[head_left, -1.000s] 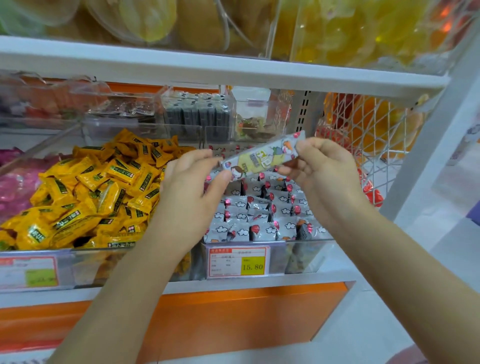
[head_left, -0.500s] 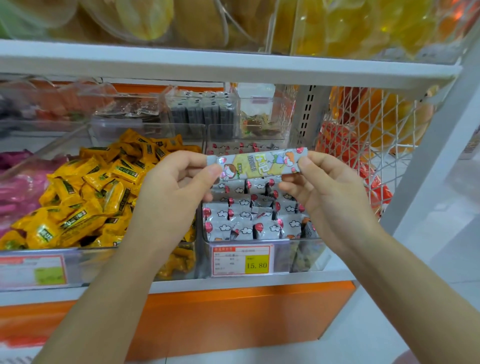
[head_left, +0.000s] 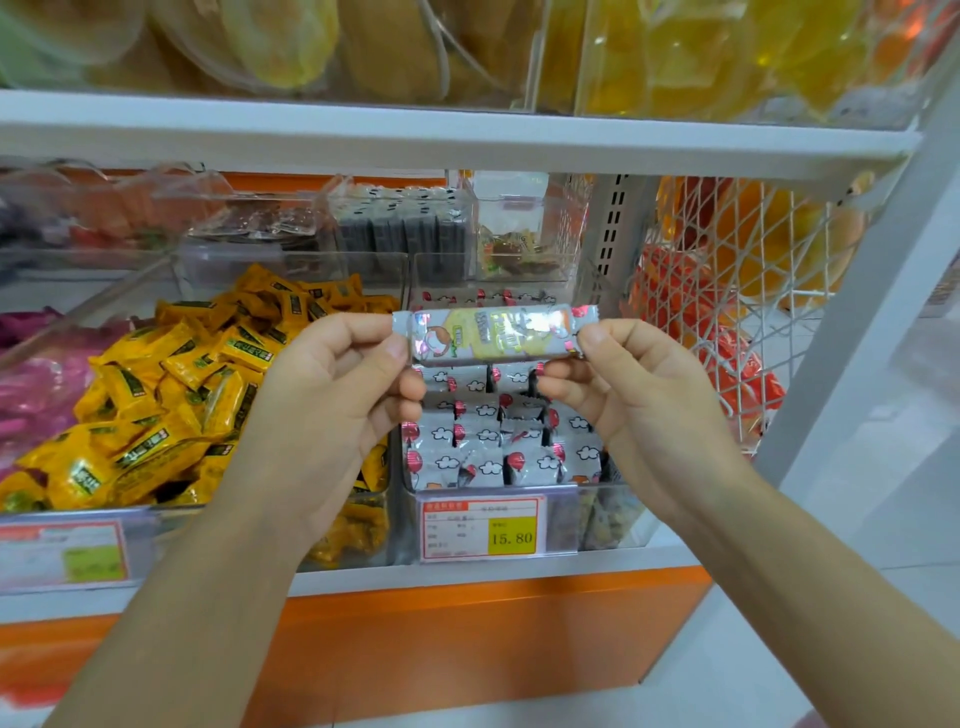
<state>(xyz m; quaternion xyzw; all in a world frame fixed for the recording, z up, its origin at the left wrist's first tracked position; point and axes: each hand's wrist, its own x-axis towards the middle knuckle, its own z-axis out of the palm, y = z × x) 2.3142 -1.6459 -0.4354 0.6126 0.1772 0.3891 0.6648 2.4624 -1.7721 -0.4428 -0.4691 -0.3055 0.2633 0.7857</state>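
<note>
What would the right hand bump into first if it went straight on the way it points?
Probably the left hand: the right hand points leftward along the snack bar both pinch. If it aims deeper, the cloud-printed packets behind come first; depth is unclear.

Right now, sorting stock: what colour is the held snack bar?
The snack bar is silver with a yellow centre; head view.

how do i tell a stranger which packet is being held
Find the clear bin above the 15.80 price tag. Above it, the left hand and right hand pinch one packet at its ends. Only it lies sideways, showing a yellow face.
</note>
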